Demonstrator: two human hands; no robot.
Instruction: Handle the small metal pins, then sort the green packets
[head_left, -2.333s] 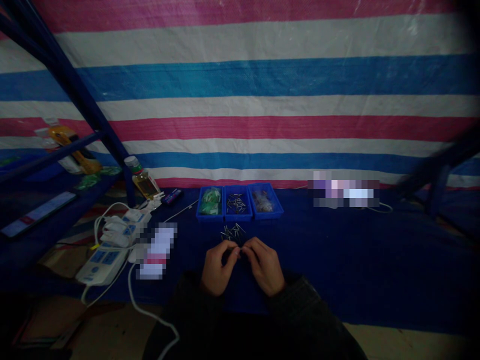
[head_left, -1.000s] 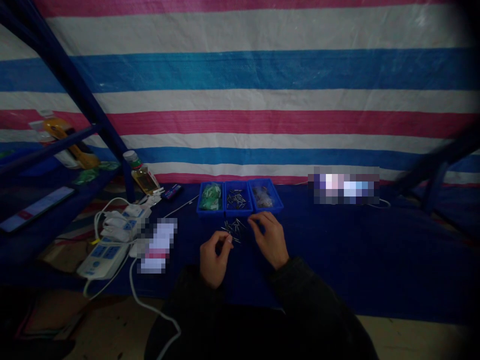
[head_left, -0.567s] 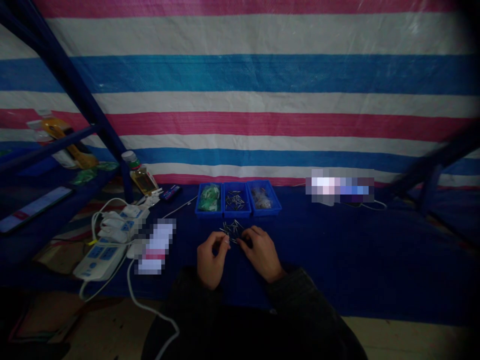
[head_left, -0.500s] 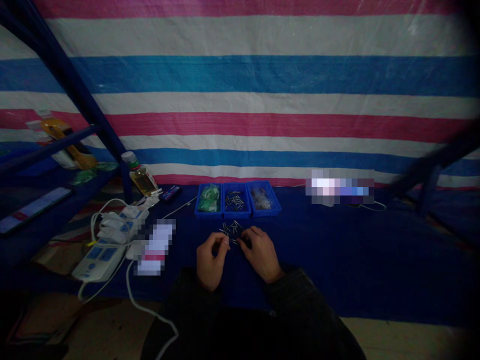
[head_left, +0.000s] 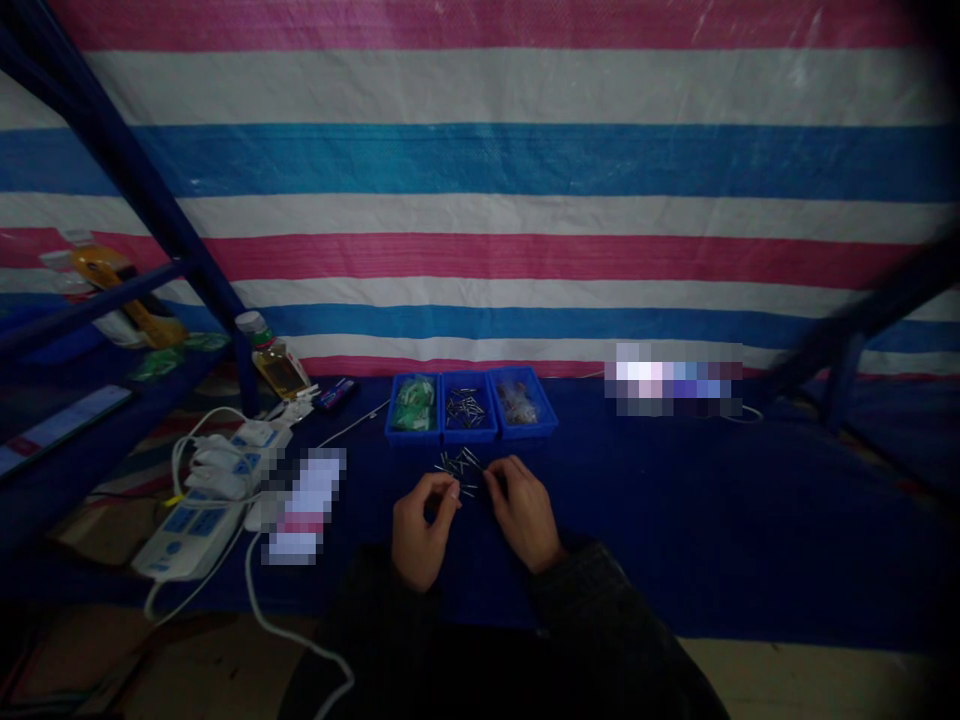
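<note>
Small dark metal pieces point(head_left: 459, 464) lie in a loose pile on the blue table, between and just beyond my hands. My left hand point(head_left: 421, 530) is pinched, thumb against forefinger, at the near left of the pile; anything between the tips is too small to make out. At the right edge of the pile, my right hand point(head_left: 523, 512) has its fingers closed together, its tips by a thin metal piece. Behind the pile stand three blue trays: one with green packets point(head_left: 414, 402), a middle one with metal pieces point(head_left: 466, 408), and one with clear bags point(head_left: 519, 402).
On the left are a white power strip point(head_left: 184, 535) with cables, a blurred-out phone-like object point(head_left: 307, 505) and a bottle point(head_left: 276, 362). A pixelated bright object point(head_left: 671, 378) lies at the back right. Blue frame bars point(head_left: 154, 200) flank the table point(head_left: 712, 520).
The view has shifted slightly. My right hand's fingertips have drawn back a little from the pile, while my left hand keeps its pinch.
</note>
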